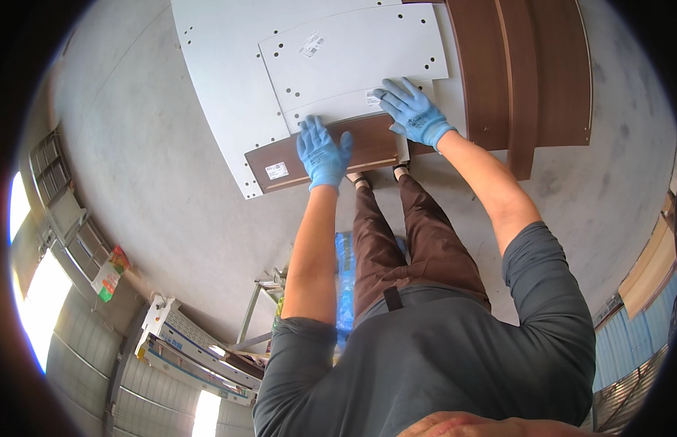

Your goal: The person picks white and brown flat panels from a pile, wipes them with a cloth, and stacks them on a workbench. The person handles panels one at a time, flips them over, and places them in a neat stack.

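My left hand point(323, 154), in a light blue work glove, lies with its fingers stretched out over a narrow brown board point(367, 143) that bears a white label. Gloved likewise, my right hand point(415, 115) reaches flat over the right end of that board and the edge of a white panel beside it, fingers apart. Whether either palm presses down cannot be told. Just beyond my hands is a smaller white panel point(353, 51) with dark holes and a label, on top of a large white panel point(226, 84). Neither hand grips anything.
To the right lie wide brown boards point(480, 65) with a long brown strip point(524, 80) across them. My feet stand close to the near board. Blue plastic wrapping point(344, 273), a metal frame point(250, 309) and long white boxes point(196, 339) are behind me.
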Demonstrator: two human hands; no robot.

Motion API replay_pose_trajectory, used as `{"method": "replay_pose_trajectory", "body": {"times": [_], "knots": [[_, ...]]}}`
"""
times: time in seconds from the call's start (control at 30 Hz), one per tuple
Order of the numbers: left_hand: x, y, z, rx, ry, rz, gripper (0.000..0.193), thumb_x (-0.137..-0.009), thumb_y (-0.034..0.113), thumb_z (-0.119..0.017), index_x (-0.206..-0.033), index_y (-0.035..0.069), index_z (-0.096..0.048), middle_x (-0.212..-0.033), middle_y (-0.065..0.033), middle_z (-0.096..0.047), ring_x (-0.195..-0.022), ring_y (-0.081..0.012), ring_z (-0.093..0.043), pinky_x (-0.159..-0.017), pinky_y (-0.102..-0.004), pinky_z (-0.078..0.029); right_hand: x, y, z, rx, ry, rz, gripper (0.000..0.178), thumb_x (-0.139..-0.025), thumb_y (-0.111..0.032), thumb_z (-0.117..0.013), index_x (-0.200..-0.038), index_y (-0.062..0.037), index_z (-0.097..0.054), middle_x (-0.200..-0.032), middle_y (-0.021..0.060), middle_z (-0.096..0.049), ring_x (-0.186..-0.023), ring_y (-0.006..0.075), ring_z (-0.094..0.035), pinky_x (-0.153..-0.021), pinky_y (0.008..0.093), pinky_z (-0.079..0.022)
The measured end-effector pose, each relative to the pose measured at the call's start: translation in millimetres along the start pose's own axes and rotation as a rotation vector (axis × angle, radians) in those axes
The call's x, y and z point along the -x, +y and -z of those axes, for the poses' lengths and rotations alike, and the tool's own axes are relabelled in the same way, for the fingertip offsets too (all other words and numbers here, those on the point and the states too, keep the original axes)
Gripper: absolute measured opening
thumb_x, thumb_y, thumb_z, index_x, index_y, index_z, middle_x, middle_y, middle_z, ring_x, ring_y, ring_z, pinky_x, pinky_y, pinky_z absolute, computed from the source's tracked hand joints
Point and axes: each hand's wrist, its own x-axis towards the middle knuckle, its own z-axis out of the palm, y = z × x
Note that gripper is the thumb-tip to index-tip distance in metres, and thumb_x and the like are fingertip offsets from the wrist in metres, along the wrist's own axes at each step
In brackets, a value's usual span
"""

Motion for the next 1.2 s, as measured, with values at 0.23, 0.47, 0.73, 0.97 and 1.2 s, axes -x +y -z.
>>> {"method": "replay_pose_trajectory", "body": {"times": [0.23,0.47,0.73,0.97,1.2], "knots": [[-0.2,2.0,3.5,0.008,-0.022,-0.009,0.088,-0.098,0.057,-0.058,-0.158,-0.003,-0.035,-0.166,-0.0224,-0.035,-0.158,-0.0365,-0.026,-0.127,-0.0507,-0.021,0.5,-3.2,9.3,-0.009,-0.041,-0.001,0.074,-0.09,-0.055,-0.066,-0.148,-0.0103,-0.056,-0.168,0.0081,-0.037,-0.16,0.0287,-0.023,-0.129,0.0544,-0.017],[-3.5,10.1,19.1,0.061,0.043,0.02,0.083,-0.098,0.056,-0.059,-0.151,-0.006,-0.046,-0.16,-0.0257,-0.043,-0.152,-0.0393,-0.037,-0.124,-0.0513,-0.026,38.2,-24.5,30.0,-0.274,0.171,-0.145,0.065,-0.086,-0.045,-0.073,-0.137,-0.0071,-0.063,-0.164,0.0155,-0.042,-0.157,0.0321,-0.031,-0.128,0.0551,-0.021],[43.6,30.8,67.7,0.169,0.241,-0.204,0.076,-0.094,0.041,-0.07,-0.148,-0.007,-0.048,-0.153,-0.0304,-0.049,-0.143,-0.0466,-0.045,-0.119,-0.0561,-0.034,146.4,-55.0,40.0,-0.417,0.183,-0.403,0.057,-0.084,-0.038,-0.074,-0.13,-0.0068,-0.066,-0.155,0.0186,-0.05,-0.149,0.0365,-0.041,-0.123,0.0552,-0.029],[122.0,41.0,65.9,0.178,0.074,-0.21,0.072,-0.093,0.042,-0.069,-0.144,-0.005,-0.052,-0.149,-0.0299,-0.052,-0.141,-0.0472,-0.047,-0.118,-0.0545,-0.035,240.9,-80.8,24.2,-0.452,-0.102,-0.632,0.06,-0.087,-0.041,-0.071,-0.136,-0.0085,-0.06,-0.153,0.0177,-0.051,-0.148,0.0366,-0.04,-0.121,0.055,-0.029],[166.2,40.1,66.8,0.151,-0.222,-0.245,0.072,-0.095,0.052,-0.062,-0.145,0.0,-0.055,-0.15,-0.022,-0.055,-0.143,-0.0389,-0.047,-0.117,-0.0505,-0.038,293.2,-115.4,31.4,-0.517,-0.248,-0.818,0.053,-0.089,-0.044,-0.067,-0.13,-0.0103,-0.065,-0.145,0.014,-0.057,-0.143,0.0333,-0.045,-0.119,0.0515,-0.031]]}}
